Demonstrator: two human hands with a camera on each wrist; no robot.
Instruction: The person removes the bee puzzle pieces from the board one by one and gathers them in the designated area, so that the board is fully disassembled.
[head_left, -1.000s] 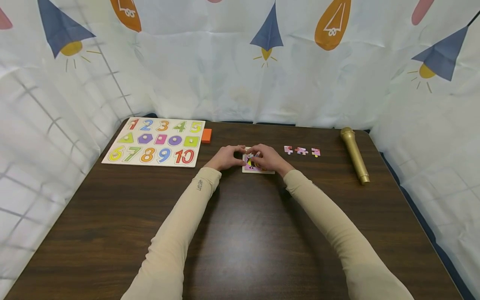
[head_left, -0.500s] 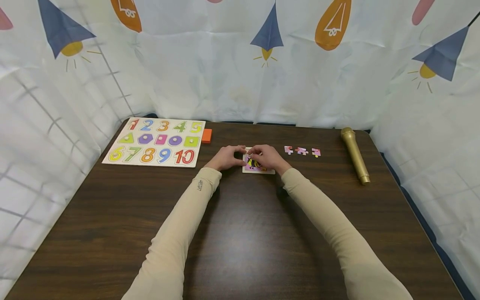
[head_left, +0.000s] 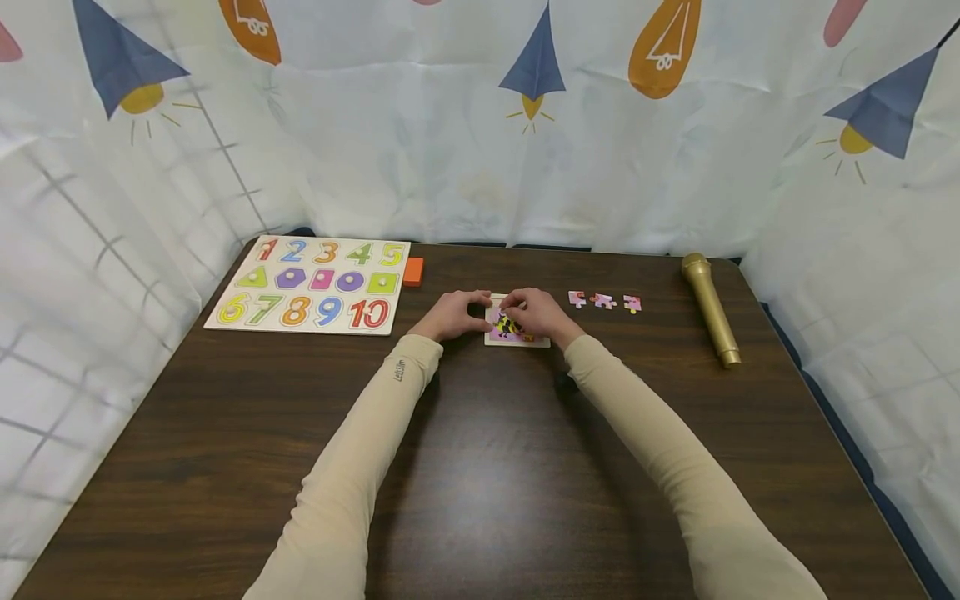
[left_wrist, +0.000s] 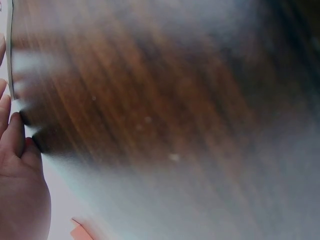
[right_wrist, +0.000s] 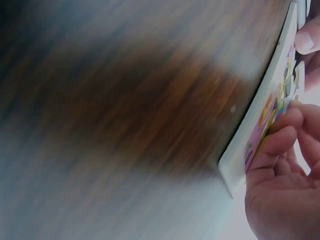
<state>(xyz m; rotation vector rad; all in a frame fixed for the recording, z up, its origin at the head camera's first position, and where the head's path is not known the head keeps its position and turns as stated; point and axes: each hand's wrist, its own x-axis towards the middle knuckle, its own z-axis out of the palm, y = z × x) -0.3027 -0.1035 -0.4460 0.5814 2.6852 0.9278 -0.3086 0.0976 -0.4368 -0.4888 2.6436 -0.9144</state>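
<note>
Puzzle board (head_left: 516, 337), lying flat near the far edge of the table (head_left: 480, 483); left hand (head_left: 453, 315) open, touching its left edge; right hand (head_left: 538, 312) pinching a piece (right_wrist: 299, 78).

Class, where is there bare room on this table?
Bare: between the left sleeve and right sleeve; between the left sleeve and number board; between the right sleeve and microphone. Crowded: around the puzzle, by left hand, right hand and loose pieces.

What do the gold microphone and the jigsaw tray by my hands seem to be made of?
Gold microphone: plastic or metal, I can't tell which; an even gold coat with a soft sheen covers it. Jigsaw tray: probably wood or fibreboard, fairly matte, judging by its pale, bare-looking rim.
</note>
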